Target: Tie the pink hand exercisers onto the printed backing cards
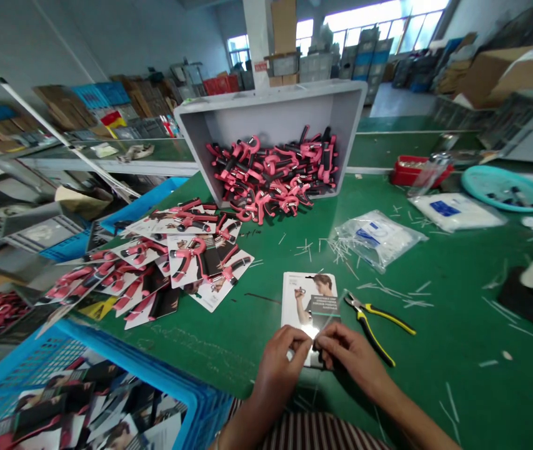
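A printed backing card [294, 306] lies on the green table in front of me. Over its lower half, my left hand [285, 359] and my right hand [348, 356] meet with thumbs and forefingers pinched together. A thin, pale cable tie [327, 323] sticks up from between their fingertips; its lower end is hidden by the fingers. Just right of the card rest cutting pliers [364, 315] with yellow and black handles, their jaws pointing away from me.
Behind stands a tipped grey bin [275, 94] of pink-and-black hand grips [275, 169]. Carded grips [195, 256] are piled at left, above a blue basket [191, 400] of more cards. Loose ties, a bag of ties [378, 237], a red box [407, 172] and a turquoise tray [486, 181] occupy the right.
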A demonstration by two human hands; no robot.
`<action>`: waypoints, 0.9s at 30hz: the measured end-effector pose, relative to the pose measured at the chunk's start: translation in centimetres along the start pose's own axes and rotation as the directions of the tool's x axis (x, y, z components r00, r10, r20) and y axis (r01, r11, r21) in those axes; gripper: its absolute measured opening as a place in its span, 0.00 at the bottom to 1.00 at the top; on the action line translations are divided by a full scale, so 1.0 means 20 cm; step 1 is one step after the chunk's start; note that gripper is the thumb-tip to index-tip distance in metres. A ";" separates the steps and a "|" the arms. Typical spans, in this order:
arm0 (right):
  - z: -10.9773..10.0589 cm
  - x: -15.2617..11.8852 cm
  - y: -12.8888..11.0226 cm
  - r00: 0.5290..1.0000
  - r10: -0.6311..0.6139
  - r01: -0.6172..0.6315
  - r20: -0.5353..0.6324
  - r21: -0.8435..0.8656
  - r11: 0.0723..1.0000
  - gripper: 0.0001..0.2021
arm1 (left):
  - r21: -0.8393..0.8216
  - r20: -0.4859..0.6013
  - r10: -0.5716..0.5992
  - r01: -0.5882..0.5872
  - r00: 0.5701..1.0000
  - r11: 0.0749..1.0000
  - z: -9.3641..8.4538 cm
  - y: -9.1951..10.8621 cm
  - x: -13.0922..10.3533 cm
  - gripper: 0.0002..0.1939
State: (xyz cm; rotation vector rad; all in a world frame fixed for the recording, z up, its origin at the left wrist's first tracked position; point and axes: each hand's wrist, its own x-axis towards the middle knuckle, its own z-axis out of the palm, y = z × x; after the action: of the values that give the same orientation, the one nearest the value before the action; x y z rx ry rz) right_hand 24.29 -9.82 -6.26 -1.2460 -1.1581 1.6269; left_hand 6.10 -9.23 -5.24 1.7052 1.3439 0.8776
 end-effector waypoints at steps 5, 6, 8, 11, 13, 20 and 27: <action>-0.01 -0.01 -0.02 0.999 0.038 -0.038 0.002 0.139 0.990 0.19 | 0.005 -0.023 -0.065 0.065 0.998 0.998 -0.02 -0.05 0.02 0.07; 0.01 -0.02 -0.01 1.000 0.029 -0.031 0.012 0.148 0.989 0.19 | 0.005 -0.003 -0.041 0.041 0.999 0.999 -0.01 -0.06 0.02 0.08; 0.03 -0.01 0.03 1.000 -0.010 0.010 0.000 0.125 0.992 0.18 | -0.009 0.041 0.025 -0.025 0.999 1.000 0.04 -0.08 0.01 0.10; 0.00 0.08 0.04 0.997 -0.051 0.056 -0.065 0.079 0.995 0.21 | -0.018 0.004 0.147 -0.147 0.989 0.989 0.12 -0.17 0.05 0.15; -0.07 0.15 -0.09 0.993 -0.074 0.078 -0.095 0.034 0.996 0.19 | 0.013 -0.086 0.200 -0.200 0.976 0.980 0.14 -0.23 0.10 0.16; -0.40 0.40 -1.08 0.747 -0.615 0.605 -0.253 -0.123 0.786 0.08 | 0.379 -0.192 0.063 0.015 0.979 0.925 0.09 -0.32 0.15 0.31; -0.16 0.29 -0.65 0.885 -0.462 0.447 -0.051 -0.179 0.876 0.08 | 0.156 -0.207 -0.006 0.039 0.978 0.987 0.00 -0.22 0.14 0.23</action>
State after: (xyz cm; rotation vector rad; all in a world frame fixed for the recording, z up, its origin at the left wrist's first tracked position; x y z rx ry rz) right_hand 26.64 0.08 4.16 -1.0308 -1.4222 1.1302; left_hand 4.70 -5.78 -9.01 1.7533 1.6064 0.9777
